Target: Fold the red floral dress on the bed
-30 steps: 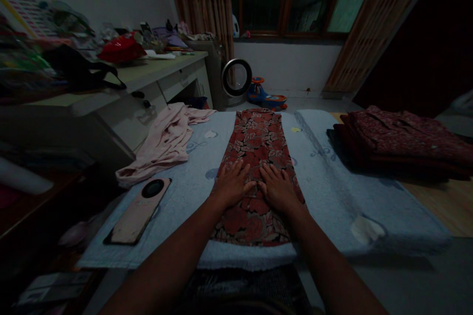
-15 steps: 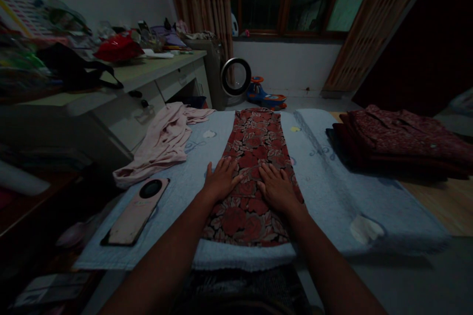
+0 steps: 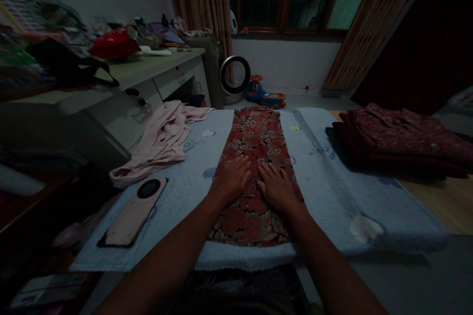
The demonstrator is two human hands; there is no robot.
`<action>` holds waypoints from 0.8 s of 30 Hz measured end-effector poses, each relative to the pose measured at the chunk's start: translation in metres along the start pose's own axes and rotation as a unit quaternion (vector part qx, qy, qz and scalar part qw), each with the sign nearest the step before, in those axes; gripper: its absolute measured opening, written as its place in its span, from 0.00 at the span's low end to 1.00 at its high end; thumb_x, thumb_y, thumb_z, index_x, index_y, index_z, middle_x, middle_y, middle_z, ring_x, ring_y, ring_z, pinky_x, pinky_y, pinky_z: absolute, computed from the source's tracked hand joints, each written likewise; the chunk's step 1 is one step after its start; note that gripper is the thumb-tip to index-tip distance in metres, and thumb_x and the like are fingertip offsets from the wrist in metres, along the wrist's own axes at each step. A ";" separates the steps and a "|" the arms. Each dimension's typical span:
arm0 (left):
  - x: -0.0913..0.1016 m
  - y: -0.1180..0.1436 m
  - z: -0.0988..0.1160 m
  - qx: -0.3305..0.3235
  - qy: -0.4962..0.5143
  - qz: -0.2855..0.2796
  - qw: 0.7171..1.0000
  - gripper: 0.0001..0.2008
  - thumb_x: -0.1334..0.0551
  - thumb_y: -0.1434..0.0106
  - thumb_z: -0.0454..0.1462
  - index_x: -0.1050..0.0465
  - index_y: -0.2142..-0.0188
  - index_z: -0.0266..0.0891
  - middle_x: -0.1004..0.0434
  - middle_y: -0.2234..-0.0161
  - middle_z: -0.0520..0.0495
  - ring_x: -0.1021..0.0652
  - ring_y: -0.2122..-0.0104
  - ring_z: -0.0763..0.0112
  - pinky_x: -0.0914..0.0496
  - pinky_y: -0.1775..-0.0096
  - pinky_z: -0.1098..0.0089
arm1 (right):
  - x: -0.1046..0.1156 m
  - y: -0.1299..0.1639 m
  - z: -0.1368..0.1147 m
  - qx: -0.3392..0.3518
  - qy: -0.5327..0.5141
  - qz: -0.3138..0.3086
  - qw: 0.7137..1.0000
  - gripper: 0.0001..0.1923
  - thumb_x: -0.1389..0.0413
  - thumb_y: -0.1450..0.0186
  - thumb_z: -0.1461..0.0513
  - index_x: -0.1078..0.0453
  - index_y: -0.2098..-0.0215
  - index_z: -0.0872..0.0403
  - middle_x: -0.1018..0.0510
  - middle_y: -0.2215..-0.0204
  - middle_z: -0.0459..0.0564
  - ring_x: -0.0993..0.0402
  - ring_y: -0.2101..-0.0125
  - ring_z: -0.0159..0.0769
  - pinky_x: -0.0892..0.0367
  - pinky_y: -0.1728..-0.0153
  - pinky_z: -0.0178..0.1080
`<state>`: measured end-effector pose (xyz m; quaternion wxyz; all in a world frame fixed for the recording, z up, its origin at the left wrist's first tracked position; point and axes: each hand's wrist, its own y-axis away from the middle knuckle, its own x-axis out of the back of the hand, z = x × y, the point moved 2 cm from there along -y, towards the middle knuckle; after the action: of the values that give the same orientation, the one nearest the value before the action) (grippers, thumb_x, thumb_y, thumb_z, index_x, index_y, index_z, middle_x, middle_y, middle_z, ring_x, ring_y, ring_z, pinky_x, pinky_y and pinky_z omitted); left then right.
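Note:
A garment with a red and black floral print [image 3: 254, 130] lies folded into a long, narrow shape on a light blue cloth [image 3: 321, 197] that covers the table. Flat on its left half rests my left hand [image 3: 233, 178], fingers stretched out and pointing away from me. My right hand [image 3: 278, 188] presses on the right half with its fingers extended. Both palms touch the fabric and neither hand grips anything. The part of the garment beneath my hands is hidden.
Left of the garment lie a crumpled pale pink garment [image 3: 158, 140] and a phone [image 3: 135, 214] with a round camera. At the right stands a stack of folded dark red clothes [image 3: 402, 142]. A cluttered white desk [image 3: 144, 74] borders the left side. Behind are a round fan [image 3: 235, 75] and a ride-on toy [image 3: 264, 93].
My left hand has slid right across the printed garment, closer to my right hand, and its thumb is tucked nearer the fingers. My right hand has stayed in place.

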<state>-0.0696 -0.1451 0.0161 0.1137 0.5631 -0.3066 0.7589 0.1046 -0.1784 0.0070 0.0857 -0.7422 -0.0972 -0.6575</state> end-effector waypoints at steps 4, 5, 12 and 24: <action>-0.015 -0.001 0.011 0.004 0.004 -0.069 0.998 0.23 0.51 0.27 0.40 0.34 0.38 0.33 0.35 0.35 0.38 0.35 0.35 0.59 0.39 0.36 0.55 | 0.000 0.000 0.000 -0.001 0.001 0.005 1.000 0.29 0.60 0.26 0.54 0.47 0.29 0.53 0.49 0.29 0.51 0.54 0.30 0.46 0.55 0.34 0.59; -0.016 -0.001 0.012 0.009 0.000 -0.080 0.997 0.23 0.51 0.27 0.40 0.35 0.38 0.34 0.35 0.35 0.38 0.35 0.35 0.59 0.40 0.35 0.56 | 0.000 0.000 0.001 -0.001 0.000 0.004 1.000 0.29 0.60 0.26 0.54 0.47 0.29 0.53 0.49 0.29 0.51 0.54 0.30 0.46 0.55 0.34 0.58; -0.018 0.001 0.007 0.039 -0.017 -0.099 0.994 0.26 0.51 0.27 0.44 0.41 0.34 0.37 0.42 0.31 0.39 0.41 0.32 0.58 0.45 0.34 0.53 | -0.003 -0.001 0.002 -0.004 -0.005 0.004 1.000 0.29 0.60 0.26 0.53 0.47 0.29 0.51 0.49 0.29 0.51 0.54 0.30 0.45 0.56 0.34 0.58; -0.017 0.007 -0.011 0.084 -0.044 -0.109 0.989 0.30 0.52 0.27 0.51 0.44 0.31 0.42 0.47 0.30 0.41 0.42 0.31 0.57 0.46 0.34 0.50 | 0.001 0.001 0.000 0.000 -0.005 0.005 1.000 0.29 0.60 0.26 0.53 0.47 0.29 0.53 0.49 0.29 0.51 0.54 0.30 0.46 0.55 0.34 0.58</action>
<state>-0.0762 -0.1409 -0.0042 0.1342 0.6337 -0.1829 0.7396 0.1048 -0.1790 0.0075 0.0889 -0.7459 -0.0942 -0.6534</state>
